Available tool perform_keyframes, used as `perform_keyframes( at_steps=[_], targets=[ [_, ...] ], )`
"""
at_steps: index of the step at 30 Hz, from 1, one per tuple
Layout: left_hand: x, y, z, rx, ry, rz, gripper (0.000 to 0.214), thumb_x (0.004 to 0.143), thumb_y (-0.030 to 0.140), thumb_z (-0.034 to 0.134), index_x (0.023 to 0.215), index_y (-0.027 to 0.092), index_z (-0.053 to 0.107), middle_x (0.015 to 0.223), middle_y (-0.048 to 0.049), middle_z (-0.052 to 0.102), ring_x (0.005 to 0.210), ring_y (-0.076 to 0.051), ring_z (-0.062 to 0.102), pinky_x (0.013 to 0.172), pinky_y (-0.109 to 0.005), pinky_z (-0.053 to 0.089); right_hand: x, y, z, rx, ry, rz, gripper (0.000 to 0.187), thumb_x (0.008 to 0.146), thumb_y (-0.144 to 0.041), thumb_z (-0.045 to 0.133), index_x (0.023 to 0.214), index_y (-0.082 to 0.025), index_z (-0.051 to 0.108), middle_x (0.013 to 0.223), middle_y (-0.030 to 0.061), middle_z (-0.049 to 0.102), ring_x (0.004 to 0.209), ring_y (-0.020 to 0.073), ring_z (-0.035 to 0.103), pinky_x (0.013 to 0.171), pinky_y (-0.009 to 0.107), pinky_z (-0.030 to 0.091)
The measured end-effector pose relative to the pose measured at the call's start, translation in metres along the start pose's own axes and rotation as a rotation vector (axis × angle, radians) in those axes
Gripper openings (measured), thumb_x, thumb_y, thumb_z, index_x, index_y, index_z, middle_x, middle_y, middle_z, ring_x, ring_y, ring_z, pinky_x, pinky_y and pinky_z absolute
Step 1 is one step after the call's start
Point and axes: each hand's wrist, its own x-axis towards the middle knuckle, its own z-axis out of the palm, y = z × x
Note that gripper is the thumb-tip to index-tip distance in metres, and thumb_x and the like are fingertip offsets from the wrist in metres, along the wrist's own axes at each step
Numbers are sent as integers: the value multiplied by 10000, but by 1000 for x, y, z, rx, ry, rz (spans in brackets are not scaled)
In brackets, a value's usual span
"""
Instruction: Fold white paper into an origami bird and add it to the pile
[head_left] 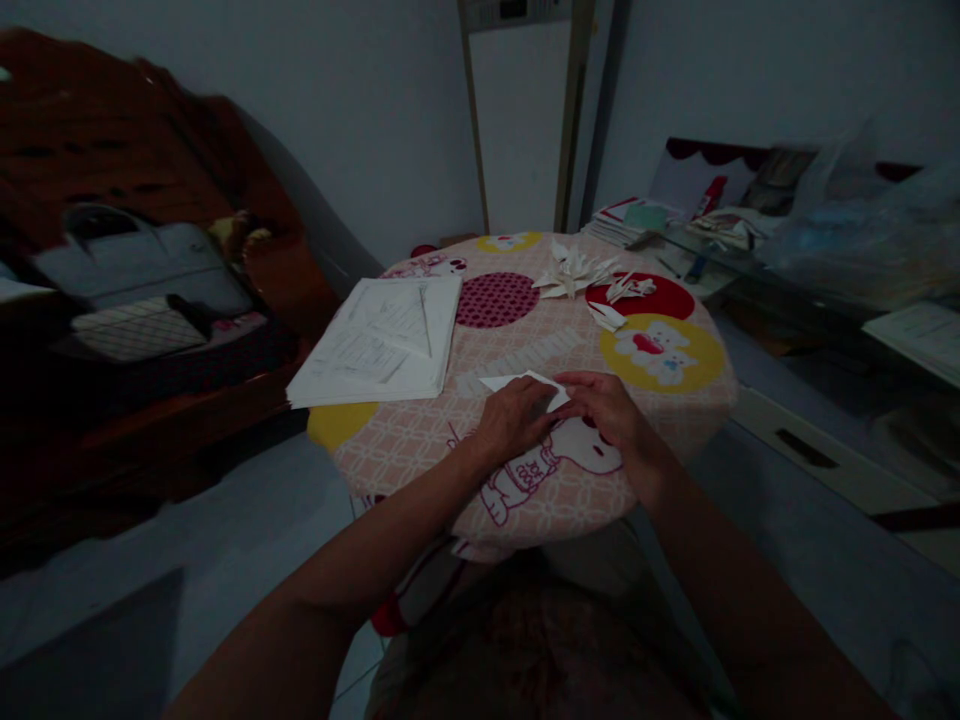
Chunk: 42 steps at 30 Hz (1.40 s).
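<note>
A small piece of folded white paper (pixel 556 402) lies at the near middle of the round table, partly hidden under my fingers. My left hand (pixel 516 415) rests on it from the left, fingers bent over it and pressing it down. At the paper's right end, my right hand (pixel 606 405) has thumb and fingers closed on the edge. The fingertips of both hands nearly meet. Farther back on the table stand folded white paper pieces (pixel 571 272), with a smaller folded piece (pixel 607 317) in front of them.
A stack of written paper sheets (pixel 360 350) with a folded triangle (pixel 409 325) on top lies at the left of the patterned tablecloth (pixel 420 450). Left is a wooden bench (pixel 277 270) with bags (pixel 150 260). Right stands a cluttered glass-topped cabinet (pixel 810 445).
</note>
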Motion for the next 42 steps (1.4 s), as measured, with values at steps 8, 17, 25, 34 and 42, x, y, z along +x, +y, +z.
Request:
perform_keyframes(
  at_steps=[8,17,25,34,42],
  targets=[
    [0,-4,-1,-97,43,3,187,878,266,636,1042,178,648,1114,-90,692,1065,-235,629,945,-389,507,-2,-2,1,-12,-24,-3,313,675,-173,705,987,-162,725,807,50,753,668,163,687,677,308,592],
    [2,-2,-5,-54,16,-52,328,855,353,683,1134,187,641,1131,-96,692,1083,-252,624,955,-400,501,-11,-8,8,-79,-8,18,267,738,-182,705,1005,-173,695,783,40,734,633,160,683,627,293,596],
    [4,2,-5,33,2,-55,319,848,403,684,1082,188,662,1094,-96,691,1023,-248,617,914,-400,503,-2,0,9,-51,34,-5,164,732,-215,697,885,-155,700,724,39,725,574,151,664,554,273,577],
    [6,1,-4,-159,52,-94,211,815,309,741,956,161,690,1001,-72,714,972,-208,643,890,-360,504,-1,2,9,-44,8,-9,187,741,-252,680,883,-150,747,706,42,729,590,148,667,563,264,573],
    [8,0,-5,-254,42,-184,118,823,258,707,915,184,699,951,-44,716,881,-176,652,805,-318,522,1,4,8,-36,8,5,193,752,-252,686,906,-152,746,711,46,734,600,166,689,574,286,590]
  ],
)
